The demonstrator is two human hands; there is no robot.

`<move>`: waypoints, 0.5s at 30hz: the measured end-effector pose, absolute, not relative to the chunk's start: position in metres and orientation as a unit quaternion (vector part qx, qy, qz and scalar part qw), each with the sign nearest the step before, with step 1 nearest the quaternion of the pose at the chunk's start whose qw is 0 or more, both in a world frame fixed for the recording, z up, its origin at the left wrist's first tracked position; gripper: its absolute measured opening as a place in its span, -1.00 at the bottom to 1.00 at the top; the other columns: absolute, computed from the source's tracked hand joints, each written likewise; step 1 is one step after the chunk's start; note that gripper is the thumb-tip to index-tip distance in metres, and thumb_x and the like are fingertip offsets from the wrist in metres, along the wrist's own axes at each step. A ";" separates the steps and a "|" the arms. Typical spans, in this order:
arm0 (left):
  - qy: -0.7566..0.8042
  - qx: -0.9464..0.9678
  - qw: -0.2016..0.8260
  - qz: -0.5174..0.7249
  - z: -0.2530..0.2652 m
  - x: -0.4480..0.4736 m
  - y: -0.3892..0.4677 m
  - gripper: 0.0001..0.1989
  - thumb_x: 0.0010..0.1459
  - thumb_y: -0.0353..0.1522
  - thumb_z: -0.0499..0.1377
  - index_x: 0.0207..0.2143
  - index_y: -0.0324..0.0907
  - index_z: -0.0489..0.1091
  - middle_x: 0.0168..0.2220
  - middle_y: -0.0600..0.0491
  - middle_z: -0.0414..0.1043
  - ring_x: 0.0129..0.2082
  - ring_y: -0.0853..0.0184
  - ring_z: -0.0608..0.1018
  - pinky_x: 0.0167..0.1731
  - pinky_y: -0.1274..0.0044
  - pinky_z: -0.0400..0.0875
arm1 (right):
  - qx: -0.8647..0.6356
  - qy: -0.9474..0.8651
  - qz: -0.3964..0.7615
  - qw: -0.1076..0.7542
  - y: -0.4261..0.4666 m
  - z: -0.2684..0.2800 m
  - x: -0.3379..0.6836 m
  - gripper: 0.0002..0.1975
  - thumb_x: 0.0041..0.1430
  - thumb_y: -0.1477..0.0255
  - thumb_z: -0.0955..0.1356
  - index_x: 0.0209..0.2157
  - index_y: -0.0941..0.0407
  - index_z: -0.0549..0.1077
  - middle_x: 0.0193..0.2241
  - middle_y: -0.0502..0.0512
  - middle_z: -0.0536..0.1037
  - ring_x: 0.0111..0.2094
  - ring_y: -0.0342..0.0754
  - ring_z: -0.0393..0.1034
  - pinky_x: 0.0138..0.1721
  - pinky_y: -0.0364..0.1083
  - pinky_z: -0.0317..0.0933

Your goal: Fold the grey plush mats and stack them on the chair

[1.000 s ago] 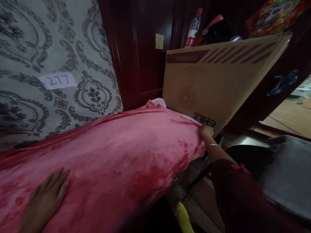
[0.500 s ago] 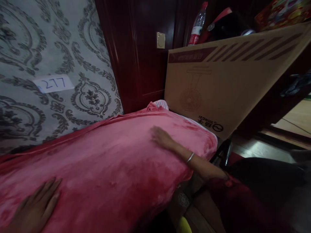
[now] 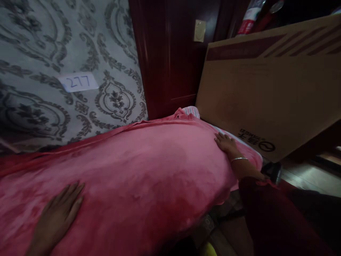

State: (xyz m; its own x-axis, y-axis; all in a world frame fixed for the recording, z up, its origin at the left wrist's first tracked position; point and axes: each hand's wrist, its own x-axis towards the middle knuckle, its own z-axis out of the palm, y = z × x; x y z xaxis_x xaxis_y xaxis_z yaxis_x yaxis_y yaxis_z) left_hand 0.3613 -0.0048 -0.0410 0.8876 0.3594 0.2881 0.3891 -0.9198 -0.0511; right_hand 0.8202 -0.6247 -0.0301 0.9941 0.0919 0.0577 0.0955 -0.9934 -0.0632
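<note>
A pink plush blanket [image 3: 138,160] covers a long padded surface along the wall. My left hand [image 3: 60,213] lies flat on it at the lower left, fingers stretched out. Over at the far right end, my right hand [image 3: 226,144] rests on the blanket near its edge, fingers extended and a silver bangle on the wrist. Neither hand grips anything. A striped white cloth [image 3: 192,111] peeks out from under the blanket at the far corner.
A large cardboard box [image 3: 239,85] stands right behind the blanket's far end, with a red-labelled bottle [image 3: 249,17] above it. Patterned wallpaper [image 3: 87,53] bears a paper marked 277 [image 3: 78,82]. A dark red wood panel [image 3: 173,60] carries a switch plate [image 3: 199,31].
My right hand has slid from the blanket's middle to its far right edge. My left hand stays flat on the blanket. The view has shifted left.
</note>
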 end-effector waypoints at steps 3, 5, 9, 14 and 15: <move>-0.191 -0.974 0.050 -0.109 -0.023 0.363 -0.025 -0.31 0.30 -0.16 -0.24 0.28 -0.28 0.36 0.34 -0.16 0.28 0.37 0.03 0.28 0.29 0.16 0.21 | -0.998 -0.006 -0.054 0.037 -0.603 -0.021 0.805 -0.47 0.42 0.27 0.08 0.28 0.09 0.35 0.31 0.38 0.29 0.31 0.35 0.12 0.14 0.45 0.16; -0.199 -0.974 0.044 -0.098 -0.015 0.364 -0.036 -0.33 0.31 -0.17 -0.19 0.30 -0.27 0.34 0.36 -0.16 0.26 0.38 0.01 0.26 0.30 0.14 0.19 | -0.994 -0.016 -0.092 0.064 -0.572 -0.015 0.786 -0.46 0.41 0.28 0.10 0.27 0.19 0.34 0.30 0.47 0.28 0.30 0.37 0.12 0.14 0.42 0.18; -0.208 -0.973 0.042 -0.092 -0.008 0.363 -0.051 -0.39 0.35 -0.22 -0.15 0.34 -0.22 0.28 0.39 -0.13 0.19 0.40 0.03 0.21 0.31 0.14 0.14 | -0.960 -0.227 -0.100 0.133 -0.474 -0.011 0.702 -0.42 0.41 0.27 0.15 0.34 0.25 0.25 0.36 0.44 0.21 0.37 0.29 0.04 0.28 0.24 0.09; -0.220 -0.972 0.036 -0.077 -0.007 0.362 -0.058 -0.41 0.39 -0.22 -0.15 0.37 -0.18 0.23 0.42 -0.10 0.14 0.43 0.08 0.17 0.33 0.17 0.06 | -0.814 -0.549 -0.049 0.180 -0.353 -0.022 0.524 -0.38 0.43 0.15 0.19 0.42 0.05 0.14 0.42 0.22 0.15 0.42 0.19 -0.02 0.36 0.24 -0.05; -0.219 -0.972 0.034 -0.077 -0.007 0.361 -0.058 -0.41 0.39 -0.22 -0.15 0.37 -0.19 0.23 0.42 -0.11 0.14 0.43 0.07 0.16 0.33 0.17 0.06 | -0.787 -0.592 -0.028 0.172 -0.337 -0.025 0.494 -0.38 0.43 0.12 0.20 0.43 0.00 0.13 0.43 0.18 0.14 0.43 0.17 -0.03 0.37 0.24 -0.08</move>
